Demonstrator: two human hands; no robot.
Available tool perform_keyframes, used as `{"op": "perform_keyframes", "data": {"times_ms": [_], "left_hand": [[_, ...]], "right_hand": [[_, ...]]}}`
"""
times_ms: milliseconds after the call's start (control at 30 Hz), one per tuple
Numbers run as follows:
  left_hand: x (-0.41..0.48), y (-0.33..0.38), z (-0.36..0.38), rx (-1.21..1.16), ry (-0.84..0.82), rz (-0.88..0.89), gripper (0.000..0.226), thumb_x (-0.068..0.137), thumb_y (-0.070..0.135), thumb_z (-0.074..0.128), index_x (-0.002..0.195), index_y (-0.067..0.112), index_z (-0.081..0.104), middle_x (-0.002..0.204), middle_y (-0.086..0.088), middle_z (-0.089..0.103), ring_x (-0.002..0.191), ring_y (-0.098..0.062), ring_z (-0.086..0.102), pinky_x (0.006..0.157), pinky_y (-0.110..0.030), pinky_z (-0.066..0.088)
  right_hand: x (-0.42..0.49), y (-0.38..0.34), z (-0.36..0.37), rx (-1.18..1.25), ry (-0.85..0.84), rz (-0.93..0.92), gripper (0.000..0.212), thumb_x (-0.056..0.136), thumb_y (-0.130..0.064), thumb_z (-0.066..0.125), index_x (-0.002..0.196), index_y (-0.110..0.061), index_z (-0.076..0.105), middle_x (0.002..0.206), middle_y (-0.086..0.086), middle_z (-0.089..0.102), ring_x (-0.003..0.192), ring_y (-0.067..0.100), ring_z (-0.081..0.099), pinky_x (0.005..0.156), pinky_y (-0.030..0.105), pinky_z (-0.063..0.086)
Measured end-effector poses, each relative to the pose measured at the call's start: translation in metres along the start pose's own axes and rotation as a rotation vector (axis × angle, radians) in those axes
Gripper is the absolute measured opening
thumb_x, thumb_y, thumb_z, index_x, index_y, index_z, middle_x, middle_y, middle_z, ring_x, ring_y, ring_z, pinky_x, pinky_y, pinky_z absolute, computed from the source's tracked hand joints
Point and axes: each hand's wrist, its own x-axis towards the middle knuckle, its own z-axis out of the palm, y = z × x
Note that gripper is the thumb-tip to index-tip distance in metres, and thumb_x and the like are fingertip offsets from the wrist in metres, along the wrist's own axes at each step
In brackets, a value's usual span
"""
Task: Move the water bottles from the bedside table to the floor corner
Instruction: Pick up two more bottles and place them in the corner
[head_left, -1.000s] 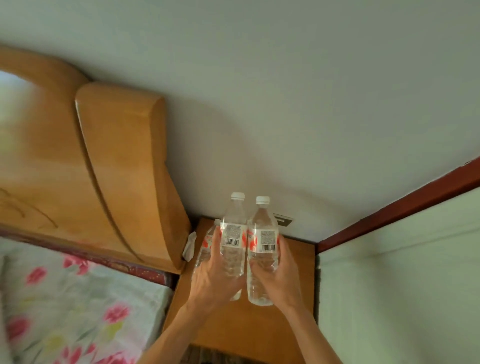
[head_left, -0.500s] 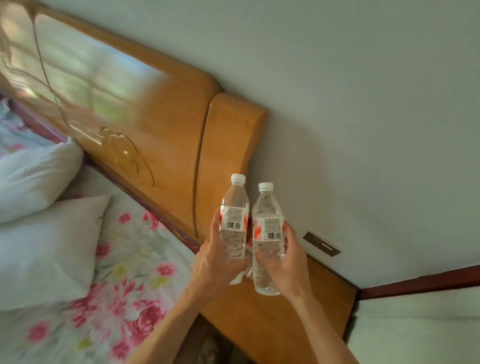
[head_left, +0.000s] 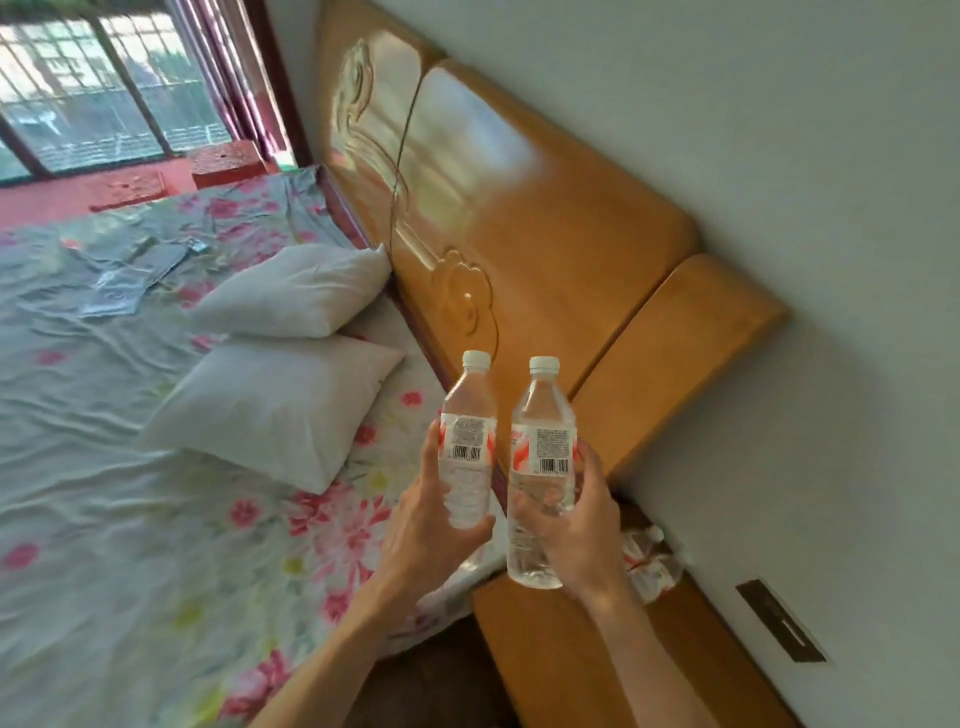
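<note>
I hold two clear water bottles with white caps and red-and-white labels, both upright in the air. My left hand (head_left: 423, 525) grips the left bottle (head_left: 467, 441) around its lower half. My right hand (head_left: 576, 535) grips the right bottle (head_left: 543, 452) the same way. Both bottles hang above the edge of the bed and the near end of the wooden bedside table (head_left: 597, 670). On the table, against the wall, lies at least one more bottle (head_left: 649, 561), partly hidden behind my right hand.
A large wooden headboard (head_left: 519, 218) runs along the wall. The bed (head_left: 130, 519) with a floral sheet and two white pillows (head_left: 270, 410) fills the left. A window (head_left: 93, 88) and red floor lie beyond it. A dark wall plate (head_left: 779, 621) sits above the table.
My view has swung left from the table toward the bed and window. Both hands keep the two bottles raised, now over the bed edge instead of above the table.
</note>
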Motion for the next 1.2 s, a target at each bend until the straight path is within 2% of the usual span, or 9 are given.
{"op": "perform_keyframes", "data": {"times_ms": [133,200,300,467,667,733,833,1033,1200], "left_hand": [[-0.017,-0.027,-0.037,-0.024,0.084,-0.045,0.124,0.07,0.04,0.083,0.15,0.039,-0.013,0.132,-0.003,0.057,0.087,-0.008,0.065,0.073,-0.019,0.054],[-0.028,-0.04,-0.06,-0.072,0.121,-0.092,0.123,0.066,0.051,0.078,0.147,0.046,-0.014,0.125,-0.003,0.061,0.082,-0.012,0.066,0.073,-0.034,0.059],[-0.044,-0.056,-0.095,-0.132,0.168,-0.135,0.119,0.059,0.067,0.067,0.148,0.047,-0.01,0.12,0.001,0.065,0.08,-0.011,0.068,0.072,-0.041,0.059],[-0.076,-0.094,-0.15,-0.069,0.253,-0.193,0.123,0.067,0.052,0.08,0.15,0.04,-0.009,0.122,-0.001,0.064,0.082,-0.015,0.066,0.073,-0.041,0.058],[-0.131,-0.142,-0.232,-0.054,0.298,-0.26,0.119,0.064,0.057,0.074,0.151,0.04,-0.006,0.113,0.005,0.065,0.076,-0.013,0.063,0.07,-0.036,0.057],[-0.151,-0.162,-0.259,-0.028,0.311,-0.301,0.119,0.062,0.06,0.071,0.151,0.039,-0.005,0.107,0.003,0.068,0.073,-0.012,0.064,0.068,-0.037,0.057],[-0.182,-0.192,-0.297,0.007,0.319,-0.379,0.12,0.065,0.047,0.078,0.149,0.043,-0.009,0.101,0.001,0.068,0.071,-0.016,0.066,0.067,-0.041,0.058],[-0.249,-0.228,-0.362,0.025,0.454,-0.51,0.124,0.062,0.051,0.078,0.144,0.05,-0.014,0.109,-0.004,0.065,0.083,-0.021,0.066,0.074,-0.045,0.057],[-0.299,-0.245,-0.408,0.069,0.59,-0.611,0.126,0.068,0.048,0.081,0.146,0.048,-0.018,0.112,-0.006,0.061,0.088,-0.017,0.061,0.081,-0.038,0.056]], "right_hand": [[-0.001,-0.02,0.039,-0.043,-0.071,-0.066,0.076,0.057,-0.068,0.072,0.122,-0.045,0.039,0.106,-0.019,0.066,0.092,-0.002,0.068,0.075,0.025,0.059],[-0.005,-0.031,0.063,-0.052,-0.103,-0.082,0.079,0.059,-0.066,0.074,0.126,-0.038,0.043,0.106,-0.015,0.068,0.09,-0.001,0.069,0.074,0.027,0.06],[-0.017,-0.05,0.097,-0.051,-0.134,-0.116,0.078,0.063,-0.057,0.078,0.129,-0.03,0.046,0.105,-0.014,0.07,0.088,-0.003,0.069,0.074,0.025,0.06],[-0.046,-0.076,0.159,-0.062,-0.198,-0.164,0.089,0.062,-0.06,0.078,0.137,-0.03,0.042,0.109,-0.015,0.069,0.095,0.0,0.069,0.079,0.032,0.06],[-0.091,-0.106,0.247,-0.106,-0.23,-0.21,0.07,0.071,-0.039,0.085,0.126,-0.041,0.042,0.102,-0.02,0.067,0.091,-0.005,0.068,0.075,0.024,0.059],[-0.106,-0.114,0.275,-0.113,-0.247,-0.216,0.07,0.071,-0.037,0.085,0.125,-0.04,0.042,0.1,-0.021,0.066,0.088,-0.007,0.067,0.072,0.022,0.058],[-0.129,-0.123,0.317,-0.114,-0.288,-0.23,0.071,0.071,-0.033,0.086,0.129,-0.033,0.044,0.102,-0.021,0.066,0.087,-0.003,0.069,0.076,0.026,0.06],[-0.167,-0.147,0.397,-0.117,-0.423,-0.296,0.079,0.067,-0.035,0.087,0.133,-0.027,0.043,0.103,-0.014,0.068,0.086,0.004,0.071,0.079,0.04,0.06],[-0.196,-0.175,0.463,-0.102,-0.581,-0.384,0.078,0.063,-0.042,0.087,0.129,-0.024,0.049,0.099,-0.012,0.071,0.081,0.002,0.071,0.074,0.034,0.06]]}}
